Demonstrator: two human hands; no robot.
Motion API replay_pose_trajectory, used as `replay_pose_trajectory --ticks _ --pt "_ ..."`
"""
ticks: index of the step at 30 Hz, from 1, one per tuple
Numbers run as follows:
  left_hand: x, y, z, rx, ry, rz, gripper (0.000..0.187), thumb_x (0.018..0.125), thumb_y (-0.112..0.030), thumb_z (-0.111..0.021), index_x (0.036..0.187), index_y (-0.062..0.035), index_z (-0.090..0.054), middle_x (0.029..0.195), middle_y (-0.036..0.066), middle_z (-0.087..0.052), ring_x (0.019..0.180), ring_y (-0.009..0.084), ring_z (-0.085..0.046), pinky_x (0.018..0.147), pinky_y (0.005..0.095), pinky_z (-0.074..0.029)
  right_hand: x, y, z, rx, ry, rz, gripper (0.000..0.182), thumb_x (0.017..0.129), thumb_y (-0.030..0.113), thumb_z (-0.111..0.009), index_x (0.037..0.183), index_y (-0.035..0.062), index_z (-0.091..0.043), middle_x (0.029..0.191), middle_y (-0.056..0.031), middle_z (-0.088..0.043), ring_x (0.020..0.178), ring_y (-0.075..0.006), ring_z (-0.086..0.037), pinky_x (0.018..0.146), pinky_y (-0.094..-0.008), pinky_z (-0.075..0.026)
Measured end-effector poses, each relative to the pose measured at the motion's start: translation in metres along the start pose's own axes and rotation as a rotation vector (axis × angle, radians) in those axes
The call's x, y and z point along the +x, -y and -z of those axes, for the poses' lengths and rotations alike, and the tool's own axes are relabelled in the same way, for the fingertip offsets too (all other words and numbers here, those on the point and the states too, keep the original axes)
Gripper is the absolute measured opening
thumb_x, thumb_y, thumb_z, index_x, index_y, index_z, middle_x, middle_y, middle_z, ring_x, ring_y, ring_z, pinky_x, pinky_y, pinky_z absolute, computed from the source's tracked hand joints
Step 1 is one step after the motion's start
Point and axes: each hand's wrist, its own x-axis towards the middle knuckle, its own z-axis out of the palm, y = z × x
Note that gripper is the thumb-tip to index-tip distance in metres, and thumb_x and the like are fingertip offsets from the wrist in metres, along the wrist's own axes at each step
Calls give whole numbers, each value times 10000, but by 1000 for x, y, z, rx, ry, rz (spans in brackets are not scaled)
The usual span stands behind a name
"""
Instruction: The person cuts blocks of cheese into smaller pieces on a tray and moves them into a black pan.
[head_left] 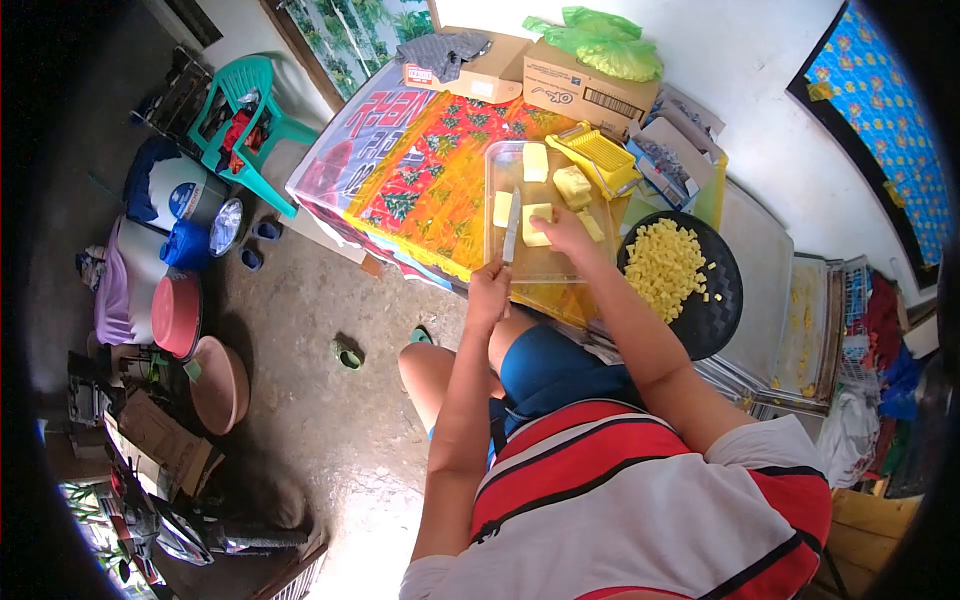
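Note:
My left hand [489, 291] is wrapped round the handle of a knife [512, 228], its blade pointing away from me over a clear plastic tray [545, 268]. With the fingers of my right hand [564, 231] I grip a pale yellow block [537, 220] just right of the blade. Several more yellow blocks lie in the tray, one at the far end [536, 162], one at the left edge [501, 208] and a chunkier one [573, 187] at the right. Whether the blade touches the gripped block cannot be made out. Small yellow cubes [664, 262] are heaped on a round black tray [725, 300] to the right.
A yellow plastic rack [600, 158] stands behind the tray on the patterned tablecloth [440, 190]. Cardboard boxes [585, 88] and a green plastic bag [600, 45] line the wall. On the left are a green chair [245, 95], basins [218, 385] and slippers [347, 352] on the floor.

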Motion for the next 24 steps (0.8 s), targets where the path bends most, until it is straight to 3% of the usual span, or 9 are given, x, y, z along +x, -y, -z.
replay_pose_trajectory --ticks 2,5,8,11,14,20,24 --pt "7 6 1 106 -19 -61 385 882 -118 -550 1224 59 -553 731 12 -602 638 146 -567 624 302 -477 21 -20 5 -381 69 144 601 833 396 -652 1308 69 -487 1227 -171 -570 1079 -319 -574 876 -411 -479" --pt "17 16 3 274 -87 -297 389 886 -109 -546 1234 65 -539 768 21 -617 690 131 -570 674 281 -479 0 10 4 -567 -169 52 601 820 375 -653 1321 91 -480 1255 -215 -540 1128 -375 -530 951 -425 -431" --pt "25 21 6 220 -96 -300 385 863 -142 -545 1214 13 -574 908 258 -658 791 278 -682 734 348 -505 -5 37 7 -603 -241 318 637 797 355 -672 1338 96 -460 1308 -227 -500 1199 -375 -481 999 -439 -391" --pt "22 11 12 336 -109 -354 385 854 -146 -550 1210 -3 -583 914 273 -646 827 320 -679 744 363 -503 13 58 5 -631 -67 567 712 740 337 -720 1348 84 -449 1369 -233 -437 1247 -343 -447 969 -436 -421" --pt "20 1 16 415 -108 -341 389 842 -152 -549 1214 -43 -593 890 274 -639 841 360 -661 749 389 -504 31 70 -8 -704 14 687 858 668 390 -776 1373 72 -407 1339 -217 -471 1208 -389 -468 996 -432 -398" --pt "19 -5 20 624 -135 -335 394 838 -204 -526 1215 -118 -604 839 238 -647 797 397 -640 720 462 -512 67 94 -15 -1005 307 461 944 582 386 -816 1365 45 -411 1149 -173 -618 1053 -333 -599 899 -395 -475" --pt "5 -27 16 893 -166 -367 377 856 -213 -509 1218 -161 -601 830 186 -667 732 348 -660 676 466 -531 67 102 -17 -1038 326 450 896 594 375 -806 1341 42 -441 1092 -173 -642 1008 -307 -624 863 -394 -490"
